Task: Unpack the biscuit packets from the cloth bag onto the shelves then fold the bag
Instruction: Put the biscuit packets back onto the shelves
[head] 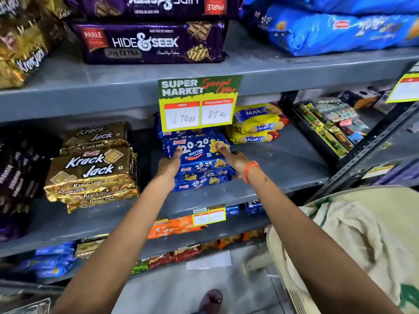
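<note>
A blue 20-20 butter cookies packet (199, 155) lies on top of a small stack of the same blue packets on the middle grey shelf (283, 164). My left hand (169, 165) grips the packet's left side, thumb on top. My right hand (233, 160), with an orange band at the wrist, grips its right side. The cream cloth bag (362, 241) with green print hangs open at the lower right, and its inside is not visible.
Gold Krack Jack packets (90, 168) sit left of the blue stack and yellow Marie packets (258, 125) behind it on the right. A Super Market price tag (198, 103) hangs above. Purple Hide & Seek packets (149, 41) fill the upper shelf. A dark metal rack (362, 155) stands at the right.
</note>
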Tool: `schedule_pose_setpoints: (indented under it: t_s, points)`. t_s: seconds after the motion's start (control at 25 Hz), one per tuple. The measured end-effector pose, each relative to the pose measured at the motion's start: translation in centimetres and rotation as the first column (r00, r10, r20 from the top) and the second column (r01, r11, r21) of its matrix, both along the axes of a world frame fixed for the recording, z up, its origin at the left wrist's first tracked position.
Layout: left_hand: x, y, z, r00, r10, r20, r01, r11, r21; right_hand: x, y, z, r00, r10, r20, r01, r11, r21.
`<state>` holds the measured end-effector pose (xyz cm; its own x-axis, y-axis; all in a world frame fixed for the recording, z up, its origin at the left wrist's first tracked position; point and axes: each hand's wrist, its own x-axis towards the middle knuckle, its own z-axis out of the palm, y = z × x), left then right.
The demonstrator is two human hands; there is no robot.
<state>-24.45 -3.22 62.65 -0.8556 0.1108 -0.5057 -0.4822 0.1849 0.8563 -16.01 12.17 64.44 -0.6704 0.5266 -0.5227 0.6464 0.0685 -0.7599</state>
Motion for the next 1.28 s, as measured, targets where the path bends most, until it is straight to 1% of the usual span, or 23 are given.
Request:
schedule_pose_setpoints:
  t_s: [0.04,0.12,0.2,0.24,0.32,0.4,0.48,0.52,0.6,0.64,0.68,0.72,0.76,0.8,0.88,0.96,1.0,1.04,1.12,1.16,1.2,1.28]
  points:
    - [0.0,-0.1,0.1,1.0,0.009,-0.003,-0.009,0.999,-0.035,0.3,0.3,0.5,1.0,0.022,0.001,-0.022,0.999,0.025]
    - [1.0,-0.4,0.3,0.998,0.046,-0.034,-0.052,0.977,-0.205,1.4,1.1,1.3,0.998,0.006,-0.07,-0.002,0.999,0.054]
    - [3.9,-0.2,1.4,0.987,0.019,-0.157,-0.079,0.922,-0.379,3.6,2.5,1.9,0.986,-0.005,-0.167,0.016,0.998,0.063]
    - [5.7,0.1,2.0,0.972,0.003,-0.234,-0.103,0.904,-0.416,5.0,3.3,2.2,0.985,-0.002,-0.173,0.01,0.999,0.048]
    - [9.7,1.5,2.4,0.947,-0.014,-0.32,-0.126,0.902,-0.414,8.7,5.3,2.2,0.993,0.035,-0.115,-0.034,0.999,0.013]
    - [13.8,3.4,2.1,0.942,-0.047,-0.331,-0.092,0.916,-0.391,13.3,7.5,2.7,0.995,0.058,-0.082,-0.055,0.998,0.031]
    - [17.5,5.6,1.2,0.943,-0.075,-0.324,-0.054,0.927,-0.371,17.5,9.8,3.2,0.998,0.025,-0.065,-0.021,0.998,0.065]
    - [20.3,7.2,0.6,0.938,-0.113,-0.326,-0.01,0.936,-0.353,20.3,10.9,3.3,0.998,0.002,-0.062,0.003,0.997,0.08]
    - [26.3,10.4,-1.2,0.916,-0.251,-0.312,0.137,0.929,-0.345,25.7,13.2,3.0,0.995,-0.055,-0.081,0.063,0.993,0.103]
    - [29.4,12.0,-2.1,0.904,-0.33,-0.273,0.227,0.91,-0.348,28.5,14.3,2.5,0.995,-0.084,-0.054,0.09,0.988,0.123]
    - [32.5,13.6,-3.0,0.885,-0.426,-0.188,0.348,0.874,-0.34,31.3,15.2,2.0,0.993,-0.117,-0.022,0.119,0.98,0.158]
    - [35.8,15.1,-3.7,0.843,-0.534,-0.064,0.49,0.812,-0.318,34.5,16.1,1.3,0.984,-0.178,0.007,0.173,0.964,0.201]
    - [39.3,16.4,-4.4,0.774,-0.63,0.055,0.617,0.733,-0.286,37.9,17.0,0.3,0.964,-0.258,0.06,0.238,0.943,0.232]
    - [42.3,17.4,-5.2,0.704,-0.696,0.145,0.705,0.658,-0.263,40.9,17.8,-0.9,0.939,-0.324,0.117,0.282,0.918,0.279]
    - [47.9,18.6,-7.2,0.569,-0.788,0.235,0.82,0.52,-0.239,47.1,19.2,-3.5,0.877,-0.389,0.283,0.267,0.883,0.386]
    - [52.0,18.9,-8.4,0.461,-0.839,0.287,0.887,0.43,-0.169,52.5,20.0,-5.7,0.803,-0.486,0.346,0.339,0.848,0.407]
    - [53.6,18.9,-8.8,0.416,-0.847,0.33,0.907,0.413,-0.084,55.3,20.8,-7.3,0.767,-0.509,0.391,0.35,0.842,0.41]
    - [55.0,19.1,-9.1,0.391,-0.837,0.382,0.903,0.43,0.017,57.7,21.0,-7.9,0.754,-0.514,0.409,0.343,0.839,0.424]
    - [56.7,19.3,-9.3,0.354,-0.805,0.476,0.865,0.476,0.16,61.6,22.1,-10.2,0.758,-0.455,0.467,0.311,0.882,0.354]
    - [57.2,19.4,-9.5,0.328,-0.802,0.5,0.862,0.47,0.189,62.4,22.3,-10.7,0.77,-0.432,0.47,0.318,0.898,0.305]
    - [57.8,19.7,-10.2,0.32,-0.805,0.5,0.868,0.461,0.185,62.9,22.4,-11.0,0.783,-0.423,0.456,0.331,0.904,0.271]
    - [58.7,20.3,-12.8,0.343,-0.79,0.509,0.859,0.483,0.169,63.0,22.7,-11.0,0.803,-0.422,0.421,0.368,0.906,0.207]
